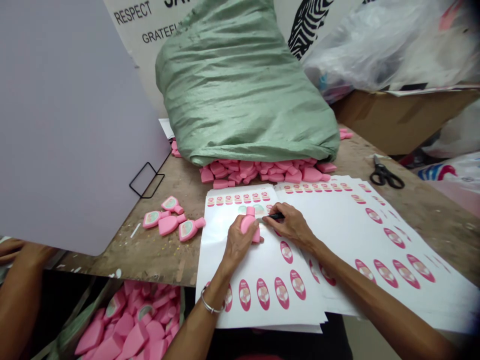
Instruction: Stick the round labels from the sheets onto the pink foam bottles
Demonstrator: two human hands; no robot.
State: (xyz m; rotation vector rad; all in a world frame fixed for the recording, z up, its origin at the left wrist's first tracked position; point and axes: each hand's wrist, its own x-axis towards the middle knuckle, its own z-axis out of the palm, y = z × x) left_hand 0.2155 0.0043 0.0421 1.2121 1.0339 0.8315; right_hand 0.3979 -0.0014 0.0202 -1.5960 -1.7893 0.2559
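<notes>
My left hand (240, 240) is wrapped round a pink bottle-shaped piece (248, 224), its neck pointing away from me, above a sticker sheet (258, 260). In my right hand (288, 222) is a thin black tool (276, 216), its tip close to the piece's right side; whether the tip touches it is too small to tell. Pink oval and small rectangular stickers are printed on the sheet. A second stack of sticker sheets (337, 225) lies to the right, under my right forearm. Several pink pieces (168, 224), some with labels, lie on the table left of the sheets.
A big green sack (243, 95) stands at the back, pink pieces spilling from under it. Black scissors (386, 176) lie at the right. A grey panel (71, 120) with a wire stand blocks the left. Below the table edge is a sack of pink pieces (131, 330). Another person's arm (22, 290) shows at far left.
</notes>
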